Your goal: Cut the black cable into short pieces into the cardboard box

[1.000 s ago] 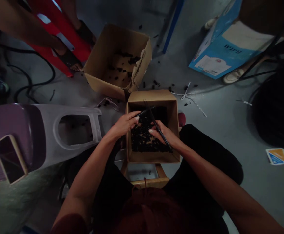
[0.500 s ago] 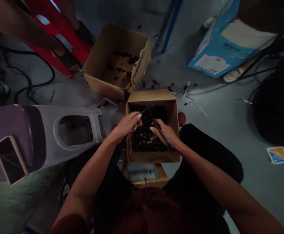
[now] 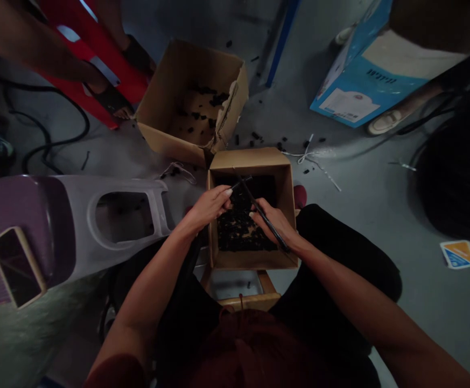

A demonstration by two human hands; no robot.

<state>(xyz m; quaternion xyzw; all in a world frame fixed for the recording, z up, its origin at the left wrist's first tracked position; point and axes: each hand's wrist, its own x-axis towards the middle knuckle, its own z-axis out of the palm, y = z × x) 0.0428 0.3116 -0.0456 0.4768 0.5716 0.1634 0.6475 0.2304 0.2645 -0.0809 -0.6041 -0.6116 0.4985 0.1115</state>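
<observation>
My left hand (image 3: pixel 211 206) is closed around a thin black tube (image 3: pixel 241 182), its end poking out past the thumb over a cardboard box (image 3: pixel 253 158). In my right hand (image 3: pixel 273 220) is a long, thin black tool (image 3: pixel 273 231), slanting from the wrist up to the tube. Near the tube's end the tool's far tip crosses it; whether they touch I cannot tell. The tool's exact kind is too dark to make out. Many small black pieces (image 3: pixel 238 231) lie in the box beneath both hands, between my knees.
A second cardboard box (image 3: pixel 166 143) with black bits adjoins behind. Left stands a purple and grey stool (image 3: pixel 82 226) bearing a phone (image 3: pixel 18 267). Another person's feet (image 3: pixel 116 99) are by a red stool (image 3: pixel 132 86). A blue box (image 3: pixel 351 102) and black coil (image 3: pixel 461 178) lie right.
The tool's tip has shifted slightly left along the tube. Both hands stay over the box with the same grips, and the view has moved a little.
</observation>
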